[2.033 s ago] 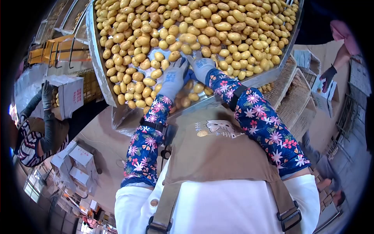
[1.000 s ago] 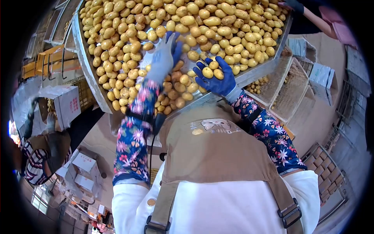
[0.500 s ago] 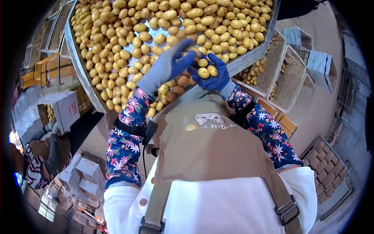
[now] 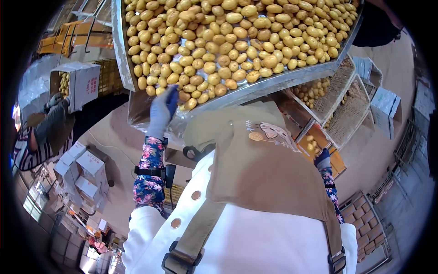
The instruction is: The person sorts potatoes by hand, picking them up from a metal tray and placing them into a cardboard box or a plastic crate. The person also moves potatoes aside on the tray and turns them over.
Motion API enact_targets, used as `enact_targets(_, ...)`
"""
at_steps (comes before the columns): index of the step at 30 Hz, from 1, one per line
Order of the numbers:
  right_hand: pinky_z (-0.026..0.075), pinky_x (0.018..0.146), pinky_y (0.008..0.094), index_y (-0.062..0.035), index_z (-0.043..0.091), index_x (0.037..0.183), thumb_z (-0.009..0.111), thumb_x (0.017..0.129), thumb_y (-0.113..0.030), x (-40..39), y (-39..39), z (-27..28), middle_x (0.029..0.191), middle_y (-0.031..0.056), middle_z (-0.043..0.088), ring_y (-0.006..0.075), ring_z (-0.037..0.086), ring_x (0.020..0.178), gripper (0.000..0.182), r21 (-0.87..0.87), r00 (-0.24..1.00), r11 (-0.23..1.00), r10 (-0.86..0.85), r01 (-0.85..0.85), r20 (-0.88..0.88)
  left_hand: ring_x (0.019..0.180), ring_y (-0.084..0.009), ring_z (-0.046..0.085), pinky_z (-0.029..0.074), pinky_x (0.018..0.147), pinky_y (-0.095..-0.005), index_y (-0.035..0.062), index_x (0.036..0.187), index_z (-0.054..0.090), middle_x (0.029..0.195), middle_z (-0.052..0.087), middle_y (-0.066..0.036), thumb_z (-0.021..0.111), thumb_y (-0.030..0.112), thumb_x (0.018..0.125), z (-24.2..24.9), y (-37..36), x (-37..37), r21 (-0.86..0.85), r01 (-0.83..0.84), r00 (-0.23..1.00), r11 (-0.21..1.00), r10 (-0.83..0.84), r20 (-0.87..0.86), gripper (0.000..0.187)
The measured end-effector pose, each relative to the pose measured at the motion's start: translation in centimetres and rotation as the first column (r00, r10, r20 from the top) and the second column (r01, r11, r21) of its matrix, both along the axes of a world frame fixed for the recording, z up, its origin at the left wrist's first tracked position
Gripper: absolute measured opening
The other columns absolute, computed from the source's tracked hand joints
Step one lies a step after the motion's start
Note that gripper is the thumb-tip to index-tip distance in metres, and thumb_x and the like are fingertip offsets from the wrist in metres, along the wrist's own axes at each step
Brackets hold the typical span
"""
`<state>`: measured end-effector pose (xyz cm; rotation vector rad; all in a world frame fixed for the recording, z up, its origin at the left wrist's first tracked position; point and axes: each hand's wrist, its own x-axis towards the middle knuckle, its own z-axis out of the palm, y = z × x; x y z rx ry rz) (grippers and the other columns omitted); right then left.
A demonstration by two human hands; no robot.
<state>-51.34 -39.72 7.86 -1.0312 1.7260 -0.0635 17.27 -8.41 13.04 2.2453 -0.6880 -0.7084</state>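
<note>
Small, glossy yellow oval fruits (image 4: 232, 34) cover a metal-edged sorting table (image 4: 255, 95) in front of me. My left hand (image 4: 163, 109), in a grey and blue glove, is at the table's near left edge. Its fingers stretch toward the nearest fruits, and no fruit shows in it. Low on my right, my right hand (image 4: 322, 160) reaches down beside an orange container (image 4: 335, 163). Several yellow fruits (image 4: 312, 145) show right by its fingertips. The apron and the hand's own back hide most of those fingers.
Mesh crates (image 4: 349, 107) with some fruits stand under the table's right side. Cartons (image 4: 385, 107) are beyond them. At the left a person (image 4: 48, 123) handles a white carton (image 4: 82, 86) holding fruits. Stacked white boxes (image 4: 86, 169) stand on the floor behind.
My hands have parted from over the table. The right, which held several fruits, has gone down to the orange container; the left has moved to the near left edge. The view has shifted.
</note>
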Motion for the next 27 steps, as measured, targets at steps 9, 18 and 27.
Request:
enact_targets(9,0.049,0.092,0.0378,-0.0052,0.06,0.125,0.055,0.089,-0.006,43.6,-0.3,5.4,0.11,0.0186,0.067,0.0308,0.064,0.104,0.036,-0.823,0.451,0.186,0.887,-0.536,-0.093,0.11,-0.0419,0.059,0.049,0.093,-0.047,0.0171,0.132,0.057,0.133,0.049,-0.028,0.055,0.023,0.089,-0.9,-5.5,-4.7,0.496,0.49,0.824,0.717,-0.567,0.006,0.043)
enact_targets(18,0.051,0.082,0.0485,-0.0161,0.058,0.127,0.062,0.087,-0.031,57.6,4.0,3.2,0.126,0.0141,0.059,0.0288,0.063,0.11,0.043,0.024,-0.25,-0.284,0.798,-0.959,-0.549,0.087,-0.0378,0.064,0.051,0.078,-0.0434,0.0022,0.106,0.058,0.103,0.064,-0.021,0.064,0.029,0.09,-0.9,-4.3,-0.5,0.255,0.09,0.993,0.963,-0.108,0.057,0.031)
enact_targets(27,0.051,0.075,0.0307,-0.0048,0.059,0.106,0.053,0.096,-0.04,52.3,-1.4,5.9,0.098,0.0087,0.061,0.012,0.06,0.086,0.037,0.16,0.622,0.687,0.503,-0.709,0.6,0.135,-0.0427,0.038,0.034,0.111,-0.0489,0.0156,0.138,0.051,0.15,0.039,-0.016,0.059,-0.001,0.076,0.7,-7.6,0.0,0.25,0.43,0.78,0.868,-0.496,0.381,0.064)
